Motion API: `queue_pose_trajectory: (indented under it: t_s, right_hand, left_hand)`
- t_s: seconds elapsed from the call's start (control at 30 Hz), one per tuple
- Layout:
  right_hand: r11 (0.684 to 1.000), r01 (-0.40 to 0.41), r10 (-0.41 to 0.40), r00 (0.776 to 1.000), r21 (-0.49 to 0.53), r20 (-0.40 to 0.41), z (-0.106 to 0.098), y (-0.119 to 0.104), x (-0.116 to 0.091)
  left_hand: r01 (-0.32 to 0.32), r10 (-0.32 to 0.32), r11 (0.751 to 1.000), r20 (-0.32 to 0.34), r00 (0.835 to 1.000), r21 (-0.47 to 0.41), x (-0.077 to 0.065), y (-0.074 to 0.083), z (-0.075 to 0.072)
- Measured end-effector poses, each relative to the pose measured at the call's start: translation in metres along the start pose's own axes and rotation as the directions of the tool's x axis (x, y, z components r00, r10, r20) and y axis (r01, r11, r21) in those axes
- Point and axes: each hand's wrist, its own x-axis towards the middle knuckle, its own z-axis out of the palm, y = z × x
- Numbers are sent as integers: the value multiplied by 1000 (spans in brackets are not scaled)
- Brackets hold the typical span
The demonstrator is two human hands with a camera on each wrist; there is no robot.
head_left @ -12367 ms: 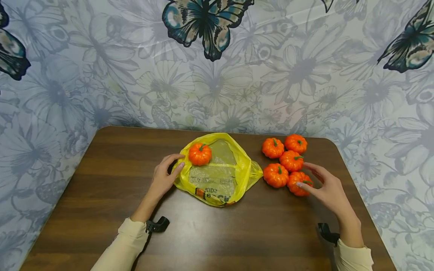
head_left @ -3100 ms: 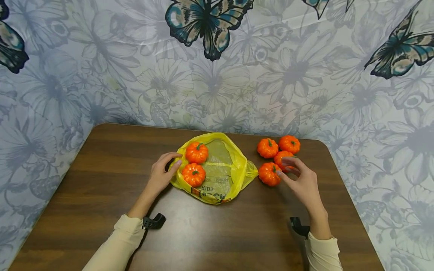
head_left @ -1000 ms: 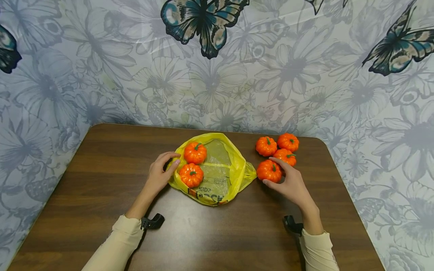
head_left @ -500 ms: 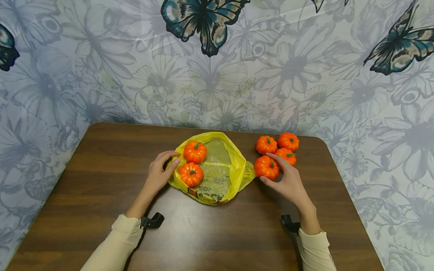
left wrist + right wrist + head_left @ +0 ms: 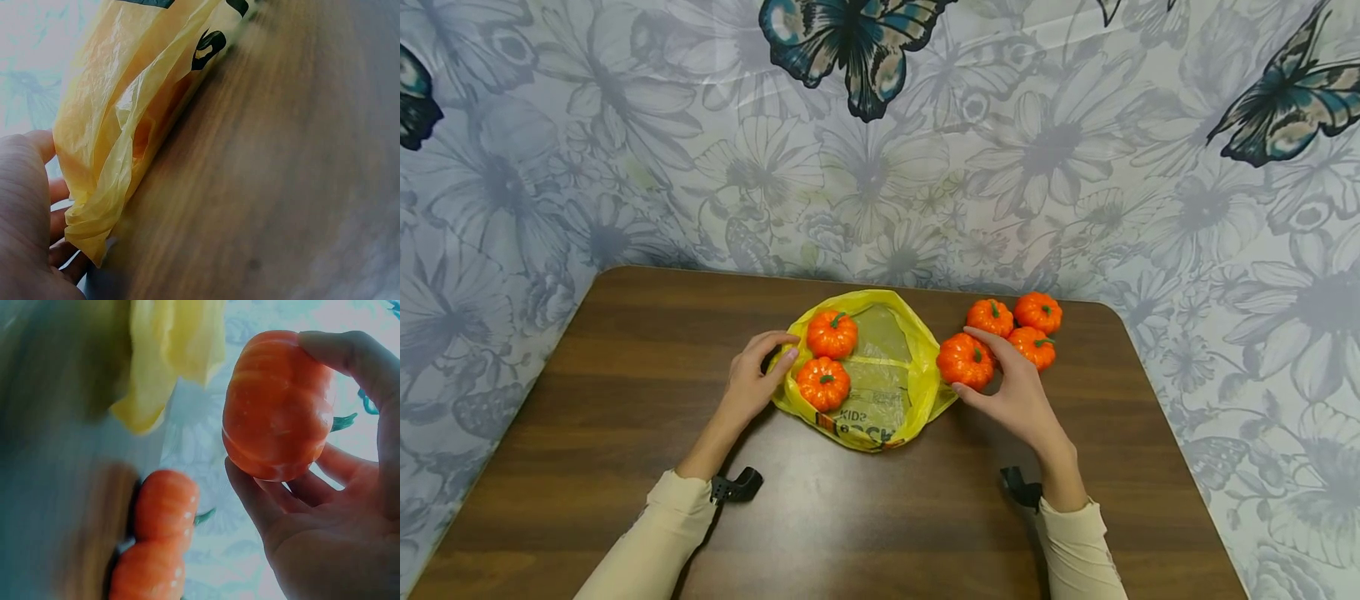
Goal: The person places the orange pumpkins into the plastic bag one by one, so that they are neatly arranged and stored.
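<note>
My right hand grips a small orange pumpkin between thumb and fingers, just off the right side of a yellow plastic bag. In the right wrist view the held pumpkin is raised, its green stem toward the palm. My left hand holds the bag's left rim with thumb and fingers. Lying inside the open bag, at its left, are two more pumpkins, an upper one and a lower one. In the left wrist view the fingers are partly behind the bag.
Three more pumpkins sit close together at the table's back right: one at the left, another behind, a third nearest my right hand. The brown wooden table ends at a flower-and-butterfly patterned wall.
A second pumpkin came into the bag earlier. Since a second ago, my right hand has lifted the nearest pumpkin from the group and carried it left toward the bag. The left hand stays at the rim.
</note>
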Motion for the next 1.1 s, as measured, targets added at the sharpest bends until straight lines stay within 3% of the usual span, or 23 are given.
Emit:
queue_pose_trajectory:
  t_s: [0.37,0.57,0.9,1.1]
  right_hand:
    - [994,94,-95,995,54,34,20,-26,26]
    - [992,93,-100,992,91,75,33,-43,42]
    - [992,100,-109,986,80,125,47,-47,46]
    - [992,93,-109,970,83,218,58,-50,47]
  left_hand:
    - [-6,6,1000,-5,1000,1,3,-3,-1]
    - [0,0,1000,3,1000,-2,5,-4,-2]
    - [9,-9,1000,14,1000,-3,6,-7,-1]
    - [13,-13,1000,17,1000,-3,7,-6,-1]
